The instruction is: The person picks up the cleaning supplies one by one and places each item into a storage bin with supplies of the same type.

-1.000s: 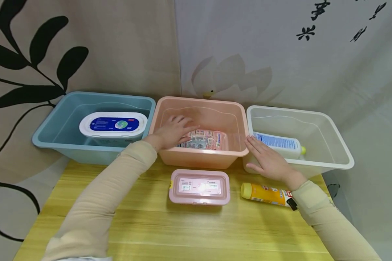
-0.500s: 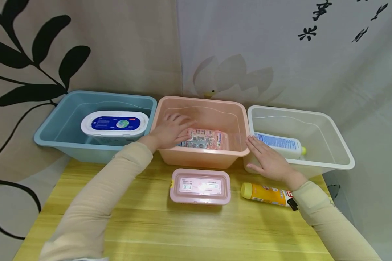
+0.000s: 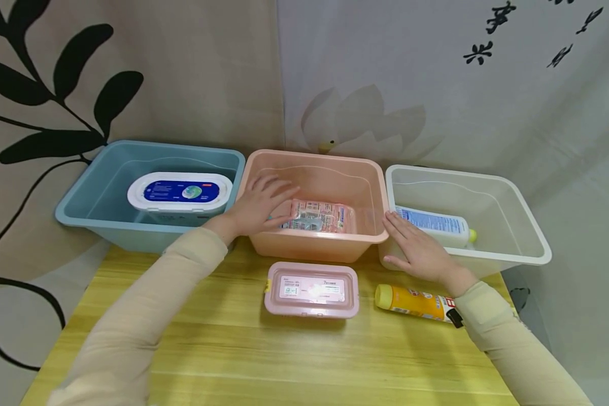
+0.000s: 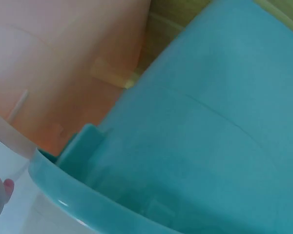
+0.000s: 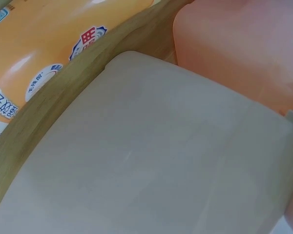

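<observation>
My left hand (image 3: 257,207), fingers spread, is over the left front part of the pink bin (image 3: 314,248) and holds nothing. Beneath and to the right of its fingers lies a pink printed packet (image 3: 322,216) on the bin's floor. My right hand (image 3: 421,252) has straight fingers, with the fingertips at the front corner where the pink bin meets the white bin (image 3: 512,256). Inside the white bin lies a white and blue bottle (image 3: 436,225) with a yellow-green cap. Just below the right hand, an orange bottle (image 3: 416,303) lies on its side, partly hidden by the sleeve.
On the left stands a blue bin (image 3: 117,228) with a white-lidded wipes box (image 3: 180,192) in it. A closed pink lidded box (image 3: 312,289) sits on the wooden table (image 3: 294,361) before the middle bin. Fabric with printed leaves (image 3: 81,56) hangs behind.
My left hand has drawn back a little toward the left, leaving more of the pink packet in sight. The right hand keeps its place at the bin rims.
</observation>
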Available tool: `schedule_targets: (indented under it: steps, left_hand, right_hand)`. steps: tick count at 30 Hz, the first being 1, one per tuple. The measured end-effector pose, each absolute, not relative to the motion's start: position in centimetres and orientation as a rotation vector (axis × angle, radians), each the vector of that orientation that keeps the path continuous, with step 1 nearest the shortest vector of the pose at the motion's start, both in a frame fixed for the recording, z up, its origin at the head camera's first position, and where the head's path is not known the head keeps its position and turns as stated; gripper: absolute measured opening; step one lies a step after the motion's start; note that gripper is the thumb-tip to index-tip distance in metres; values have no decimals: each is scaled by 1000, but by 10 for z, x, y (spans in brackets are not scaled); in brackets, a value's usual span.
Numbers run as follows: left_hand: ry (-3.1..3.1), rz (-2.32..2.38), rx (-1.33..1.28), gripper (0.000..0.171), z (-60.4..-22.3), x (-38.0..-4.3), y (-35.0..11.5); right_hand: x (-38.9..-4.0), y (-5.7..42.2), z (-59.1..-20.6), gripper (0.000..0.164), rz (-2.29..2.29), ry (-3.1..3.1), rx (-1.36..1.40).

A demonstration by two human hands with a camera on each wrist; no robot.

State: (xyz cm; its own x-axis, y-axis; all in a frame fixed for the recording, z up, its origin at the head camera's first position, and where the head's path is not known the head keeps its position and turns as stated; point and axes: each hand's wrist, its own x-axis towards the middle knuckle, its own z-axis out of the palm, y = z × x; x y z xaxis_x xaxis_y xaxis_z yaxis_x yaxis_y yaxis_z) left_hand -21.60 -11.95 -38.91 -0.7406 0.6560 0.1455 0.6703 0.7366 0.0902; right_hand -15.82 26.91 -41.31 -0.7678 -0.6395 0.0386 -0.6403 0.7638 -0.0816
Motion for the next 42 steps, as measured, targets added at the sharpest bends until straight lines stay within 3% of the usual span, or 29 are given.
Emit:
schedule_targets:
  steps: [20,42]
  left_hand:
    - [-2668,-258,-1275,76,-392,-172,-135]
    - [-2582,-172,-1527,73,-401,-133,-112]
  right_hand:
    - [-159,270,-414,82,156,-2936,1075]
    - [-159,271,-416,84,168,-2902,1089]
